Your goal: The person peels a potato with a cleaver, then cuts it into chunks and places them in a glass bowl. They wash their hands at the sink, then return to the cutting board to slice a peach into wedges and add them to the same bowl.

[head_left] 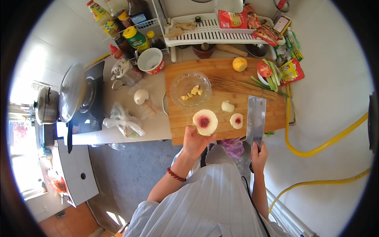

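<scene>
My left hand [194, 143] is closed round a large piece of peeled peach [205, 120], its pale cut face with a red centre turned up above the front of the wooden cutting board [180, 126]. My right hand [258, 157] grips the handle of a cleaver [256, 118], whose broad blade points away from me over the board's right side. Between them lie a smaller peach slice [236, 121] with a red middle and a pale chunk [227, 106]. Farther back on the left, a clear glass plate [177, 91] holds several small pale-yellow pieces [194, 91].
Behind the plate runs a bundle of thin brown sticks [241, 85]. At the back right stand a round yellow-orange thing [239, 64] and a bowl of tomato and green stalks [268, 73]. A white rack [205, 35] spans the rear. A stove [92, 94] is far left.
</scene>
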